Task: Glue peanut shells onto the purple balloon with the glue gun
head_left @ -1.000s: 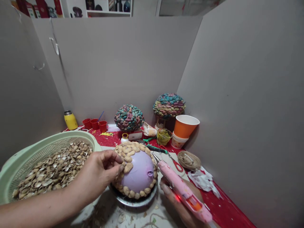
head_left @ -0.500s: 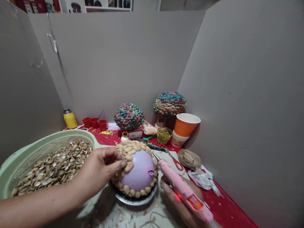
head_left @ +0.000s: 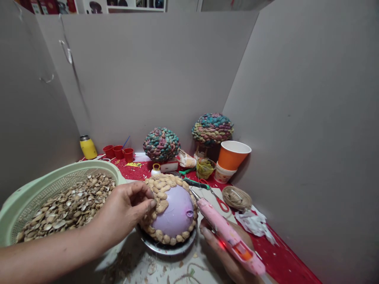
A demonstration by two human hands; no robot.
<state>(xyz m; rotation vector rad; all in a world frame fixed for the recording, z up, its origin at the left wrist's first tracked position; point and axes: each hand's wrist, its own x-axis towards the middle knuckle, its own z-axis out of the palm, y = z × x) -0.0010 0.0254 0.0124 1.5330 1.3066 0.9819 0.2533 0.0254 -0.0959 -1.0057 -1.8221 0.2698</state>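
A lilac balloon [head_left: 176, 207], partly covered with peanut shells, rests in a metal bowl [head_left: 170, 250]. Its knot faces me, and bare balloon shows in the middle. At the left edge of that bare patch, my left hand [head_left: 128, 205] pinches a peanut shell [head_left: 162, 206] against the balloon, thumb and index finger closed at its edge. My right hand [head_left: 214, 238] is wrapped round a pink hot glue gun [head_left: 226, 230] with a red light glowing on its side. The gun's metal nozzle points up and left, close beside the shell-covered right side of the balloon.
Left stands a green colander [head_left: 114, 167] of empty shells. Behind are painted shell-covered balls [head_left: 161, 144], red cups [head_left: 128, 155] and a yellow bottle [head_left: 88, 148]. Scissors [head_left: 222, 204], orange paper cup [head_left: 232, 156], twine [head_left: 237, 198] and crumpled tissue [head_left: 254, 223] lie right. Grey panels enclose the table.
Hardly anything differs. The view has shifted slightly, and the balloon appears tilted a touch under my left hand, which keeps its pinch at the same shell. The glue gun stays in place.
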